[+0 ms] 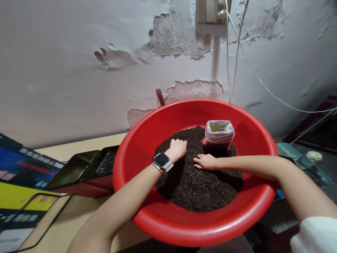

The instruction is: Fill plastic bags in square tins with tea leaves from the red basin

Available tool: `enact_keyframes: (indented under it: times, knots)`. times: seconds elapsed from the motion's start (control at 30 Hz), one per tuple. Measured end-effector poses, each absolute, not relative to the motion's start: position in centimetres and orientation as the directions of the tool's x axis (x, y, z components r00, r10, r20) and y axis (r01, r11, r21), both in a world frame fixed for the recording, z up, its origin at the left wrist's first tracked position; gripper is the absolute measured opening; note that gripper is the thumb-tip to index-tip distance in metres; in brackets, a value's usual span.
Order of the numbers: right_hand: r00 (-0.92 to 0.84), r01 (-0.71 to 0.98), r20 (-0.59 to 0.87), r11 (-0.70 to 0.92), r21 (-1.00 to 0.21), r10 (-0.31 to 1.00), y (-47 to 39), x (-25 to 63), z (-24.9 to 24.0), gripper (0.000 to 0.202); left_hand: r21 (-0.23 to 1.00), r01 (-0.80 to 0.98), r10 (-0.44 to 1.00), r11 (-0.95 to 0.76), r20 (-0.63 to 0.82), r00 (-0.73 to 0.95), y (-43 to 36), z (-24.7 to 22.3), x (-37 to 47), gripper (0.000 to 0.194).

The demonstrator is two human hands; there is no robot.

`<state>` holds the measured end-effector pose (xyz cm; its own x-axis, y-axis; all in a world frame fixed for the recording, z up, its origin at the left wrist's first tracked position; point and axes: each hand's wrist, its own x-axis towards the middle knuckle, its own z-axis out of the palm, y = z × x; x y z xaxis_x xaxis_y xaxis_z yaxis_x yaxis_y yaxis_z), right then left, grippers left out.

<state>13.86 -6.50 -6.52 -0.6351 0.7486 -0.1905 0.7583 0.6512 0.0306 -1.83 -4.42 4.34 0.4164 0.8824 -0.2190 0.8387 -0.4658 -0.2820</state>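
Observation:
Dark crumbly soil (205, 191) fills the bottom of a large red basin (195, 230). My left hand (178, 148), with a smartwatch (162, 160) on its wrist, is over the soil's left part. Its fingers are curled in, and whatever may be inside them is hidden. Close by, my right hand (206, 161) rests on the soil, palm down with its fingers apart. Behind that hand, a small container (219, 131) lined with a clear plastic bag stands upright in the soil.
Left of the basin, dark open containers (76, 168) sit on a pale table (65, 225) beside a colourful printed package (18, 189). A peeling wall (79, 88) rises behind, with white cables (228, 63) hanging from a socket. A lidded jar (308, 160) is at right.

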Motion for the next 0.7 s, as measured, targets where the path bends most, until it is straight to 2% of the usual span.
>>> enact_keyframes:
  times: [0.13,0.27,0.5,0.6,0.7]
  knots:
    - [-0.707,0.668,-0.244,0.740,0.081,0.664,-6.3,13.7,-5.7,0.036,-0.298,0.814,0.863,-0.499,-0.263,0.433,-4.2,3.9,-1.9,0.034]
    - [-0.719,0.643,-0.268,0.760,0.093,0.641,-6.6,12.6,-4.4,0.036,-0.295,0.794,0.835,-0.531,-0.344,0.430,-3.9,3.4,-2.1,0.036]
    - [-0.718,0.633,-0.322,0.771,0.068,0.617,-7.3,11.4,-3.2,0.036,-0.320,0.842,0.880,-0.434,-0.351,0.320,-2.4,4.0,-3.2,0.040]
    - [-0.693,0.668,-0.319,0.743,0.052,0.646,-7.4,11.8,-3.9,0.037,-0.328,0.847,0.884,-0.418,-0.362,0.296,-2.5,4.8,-3.1,0.041]
    - [-0.670,0.716,-0.233,0.697,0.048,0.705,-7.6,12.5,-4.8,0.040,-0.331,0.851,0.894,-0.408,-0.331,0.300,-2.9,5.7,-2.8,0.042]
